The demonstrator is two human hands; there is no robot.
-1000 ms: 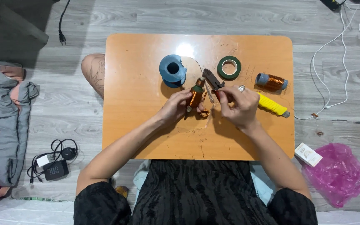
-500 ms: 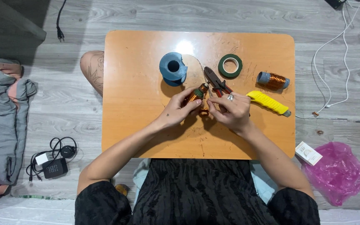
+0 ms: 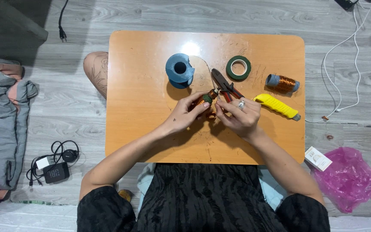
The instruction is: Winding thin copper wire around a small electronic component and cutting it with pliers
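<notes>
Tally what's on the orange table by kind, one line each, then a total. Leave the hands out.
Copper wire spools: 2, one lying on the table, one held in the left hand
Blue spool: 1
Green tape roll: 1
Pliers: 1
Yellow utility knife: 1
Total: 6

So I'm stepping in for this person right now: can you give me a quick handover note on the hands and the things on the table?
Left hand: holds a small copper wire spool.
Right hand: at the spool, beside the red-handled pliers.
On the table: blue spool, green tape roll, second copper spool, yellow utility knife.
Done: not visible.
Left: cannot tell; wire too fine to see.
</notes>
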